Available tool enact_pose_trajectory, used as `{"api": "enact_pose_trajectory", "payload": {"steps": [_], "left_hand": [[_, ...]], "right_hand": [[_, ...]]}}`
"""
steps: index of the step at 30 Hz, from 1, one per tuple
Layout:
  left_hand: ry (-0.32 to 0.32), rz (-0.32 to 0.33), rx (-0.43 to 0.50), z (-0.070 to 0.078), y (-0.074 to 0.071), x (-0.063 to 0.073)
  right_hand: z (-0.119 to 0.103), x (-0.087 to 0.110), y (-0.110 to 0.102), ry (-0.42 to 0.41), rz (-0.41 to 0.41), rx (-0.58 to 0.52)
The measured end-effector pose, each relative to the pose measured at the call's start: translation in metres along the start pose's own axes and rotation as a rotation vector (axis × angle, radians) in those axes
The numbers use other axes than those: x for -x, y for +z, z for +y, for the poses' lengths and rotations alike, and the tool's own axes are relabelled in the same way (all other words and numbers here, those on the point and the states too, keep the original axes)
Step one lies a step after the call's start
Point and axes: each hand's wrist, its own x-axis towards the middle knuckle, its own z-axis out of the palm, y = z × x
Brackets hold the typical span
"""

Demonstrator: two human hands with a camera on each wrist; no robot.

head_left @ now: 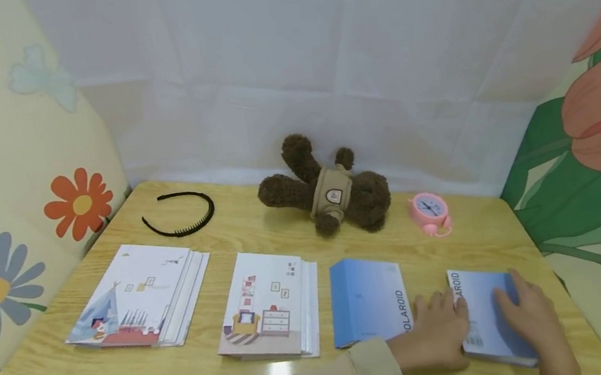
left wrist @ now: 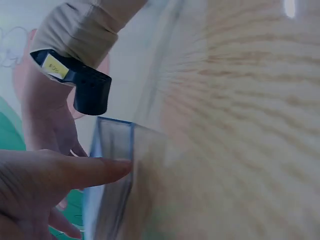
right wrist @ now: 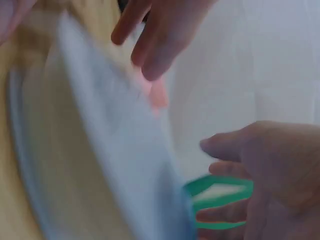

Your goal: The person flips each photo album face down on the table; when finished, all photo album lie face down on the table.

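A blue album [head_left: 486,308] with POLAROID lettering lies at the right of the table, between the two hands. My left hand [head_left: 437,332] is at its left edge, fingers extended. In the left wrist view a straight finger [left wrist: 107,171] touches the side of the album [left wrist: 115,135]. Over its right side and corner is my right hand [head_left: 536,315], with the fingers spread. The right wrist view shows that hand [right wrist: 270,170] with loose fingers beside the blurred album [right wrist: 110,115]. Just left of the left hand lies a second blue album [head_left: 369,296].
Two white illustrated albums [head_left: 135,293] [head_left: 266,304] lie further left in the row. Behind are a black headband [head_left: 206,212], a brown teddy bear [head_left: 370,198] on its side and a pink alarm clock [head_left: 429,207]. A white cloth [head_left: 265,63] hangs at the table's back.
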Motion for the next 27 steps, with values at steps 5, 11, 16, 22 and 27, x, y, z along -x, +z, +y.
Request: {"api": "enact_pose_trajectory", "payload": {"steps": [5, 11, 16, 22, 27], "left_hand": [[-0.099, 0.005, 0.011, -0.026, -0.024, 0.021], [-0.205, 0.103, 0.042, -0.068, -0.052, 0.046], [-0.210, 0.153, 0.184, -0.101, -0.052, 0.076], [-0.203, 0.161, 0.377, -0.120, -0.040, 0.115], [-0.266, 0.098, 0.380, -0.123, -0.030, 0.127]], "right_hand": [[-0.044, 0.000, 0.016, -0.239, 0.146, -0.046], [-0.091, -0.014, 0.037, -0.386, 0.095, -0.074], [-0.117, -0.020, 0.063, -0.470, 0.061, -0.074], [-0.129, -0.019, 0.086, -0.443, -0.034, -0.058], [-0.132, -0.017, 0.093, -0.420, -0.052, -0.040]]}}
